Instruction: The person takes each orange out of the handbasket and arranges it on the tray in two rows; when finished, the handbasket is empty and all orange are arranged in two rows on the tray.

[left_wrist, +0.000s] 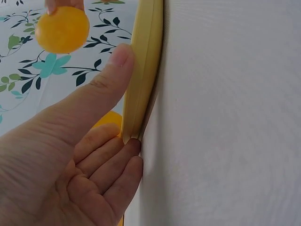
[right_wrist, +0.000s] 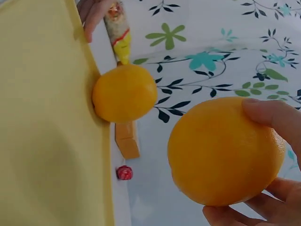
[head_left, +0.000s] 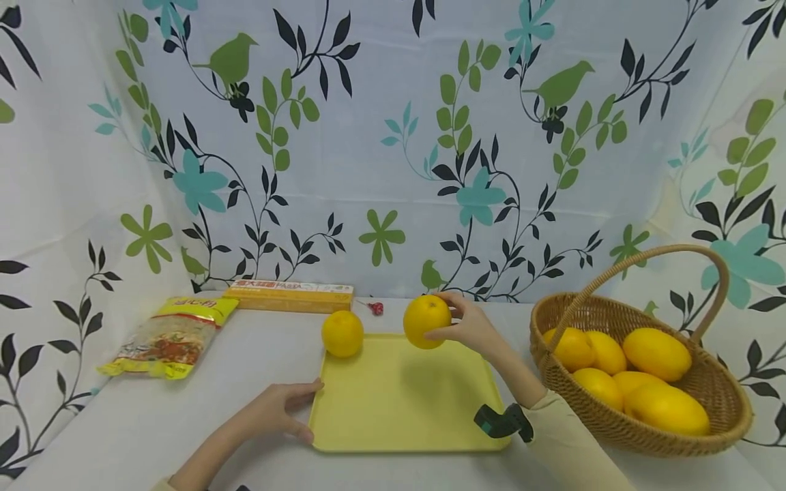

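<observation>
Holding smooth round orange-yellow fruit (head_left: 424, 322) above rectangular yellow tray (head_left: 405, 423), right hand (head_left: 469, 326) clamped on it, left hand (head_left: 285, 409) touching tray's left rim, thumb and fingers apart, white tabletop (head_left: 511, 320) right of tray

Your white tabletop (head_left: 264, 351) carries a yellow tray (head_left: 393, 423), wicker basket (head_left: 598, 312), plastic packet (head_left: 172, 337), long box (head_left: 288, 298) and small red object (head_left: 376, 309).

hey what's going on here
A person is holding an orange in their right hand, raised above the far part of a yellow tray. Their left hand touches the tray's left edge. A second orange sits at the tray's far left corner. To the right, a wicker basket holds more yellow fruit.
</observation>
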Motion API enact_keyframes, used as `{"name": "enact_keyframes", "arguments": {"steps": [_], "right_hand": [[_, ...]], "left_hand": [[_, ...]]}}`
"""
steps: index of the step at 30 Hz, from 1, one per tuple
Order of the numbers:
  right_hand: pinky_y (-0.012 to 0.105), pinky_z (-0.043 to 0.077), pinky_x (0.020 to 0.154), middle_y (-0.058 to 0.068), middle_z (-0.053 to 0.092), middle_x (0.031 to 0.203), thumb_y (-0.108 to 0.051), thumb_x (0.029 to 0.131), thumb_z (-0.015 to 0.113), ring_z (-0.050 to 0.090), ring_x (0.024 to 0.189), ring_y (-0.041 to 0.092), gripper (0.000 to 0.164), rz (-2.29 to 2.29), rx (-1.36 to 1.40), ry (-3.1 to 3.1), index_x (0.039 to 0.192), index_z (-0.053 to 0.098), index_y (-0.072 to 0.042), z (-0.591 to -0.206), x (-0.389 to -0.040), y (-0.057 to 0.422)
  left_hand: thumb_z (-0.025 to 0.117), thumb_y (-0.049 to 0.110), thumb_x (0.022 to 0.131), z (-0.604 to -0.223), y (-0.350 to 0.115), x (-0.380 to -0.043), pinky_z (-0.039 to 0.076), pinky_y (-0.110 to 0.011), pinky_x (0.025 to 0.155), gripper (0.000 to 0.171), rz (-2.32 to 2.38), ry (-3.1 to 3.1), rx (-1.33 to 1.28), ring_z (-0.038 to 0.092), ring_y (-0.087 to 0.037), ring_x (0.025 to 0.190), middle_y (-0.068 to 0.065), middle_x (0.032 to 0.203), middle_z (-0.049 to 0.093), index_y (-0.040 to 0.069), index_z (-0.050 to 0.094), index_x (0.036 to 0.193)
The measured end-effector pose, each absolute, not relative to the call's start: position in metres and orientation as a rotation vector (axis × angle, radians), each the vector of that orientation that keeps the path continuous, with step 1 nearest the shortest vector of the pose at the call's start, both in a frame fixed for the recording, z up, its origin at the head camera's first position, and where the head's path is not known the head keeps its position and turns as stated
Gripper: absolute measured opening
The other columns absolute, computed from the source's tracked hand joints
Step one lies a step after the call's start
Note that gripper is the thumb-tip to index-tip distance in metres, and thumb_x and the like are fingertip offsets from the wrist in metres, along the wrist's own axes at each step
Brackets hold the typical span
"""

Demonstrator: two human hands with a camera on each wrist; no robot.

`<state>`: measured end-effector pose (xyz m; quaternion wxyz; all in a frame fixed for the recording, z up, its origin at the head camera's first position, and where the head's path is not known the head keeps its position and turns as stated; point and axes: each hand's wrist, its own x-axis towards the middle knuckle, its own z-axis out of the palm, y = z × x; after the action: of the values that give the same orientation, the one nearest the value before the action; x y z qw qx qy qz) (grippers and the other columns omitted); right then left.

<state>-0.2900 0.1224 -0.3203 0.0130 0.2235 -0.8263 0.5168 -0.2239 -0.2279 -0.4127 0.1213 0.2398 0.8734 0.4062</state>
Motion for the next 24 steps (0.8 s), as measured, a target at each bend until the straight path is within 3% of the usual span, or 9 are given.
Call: {"name": "enact_keyframes", "arguments": {"steps": [16,24], "right_hand": [[0.038,0.049,0.079,0.011,0.055,0.11,-0.018,0.067,0.079,0.054,0.092,0.026,0.059,1.609,0.551,-2.541,0.115,0.048,-0.002,-0.371,-0.329,0.079],[0.041,0.046,0.086,0.015,0.052,0.115,-0.022,0.067,0.079,0.051,0.099,0.029,0.058,1.598,0.462,-2.618,0.114,0.049,-0.006,-0.392,-0.338,0.067]], "left_hand": [[0.08,0.034,0.059,-0.413,-0.227,-0.224,0.039,-0.041,0.093,0.085,1.17,2.567,0.667,0.043,-0.033,0.116,-0.021,0.129,0.043,-0.005,0.046,0.126],[0.08,0.034,0.059,-0.415,-0.227,-0.225,0.038,-0.041,0.093,0.086,1.185,2.553,0.667,0.044,-0.032,0.116,-0.022,0.13,0.043,-0.005,0.045,0.127]]}}
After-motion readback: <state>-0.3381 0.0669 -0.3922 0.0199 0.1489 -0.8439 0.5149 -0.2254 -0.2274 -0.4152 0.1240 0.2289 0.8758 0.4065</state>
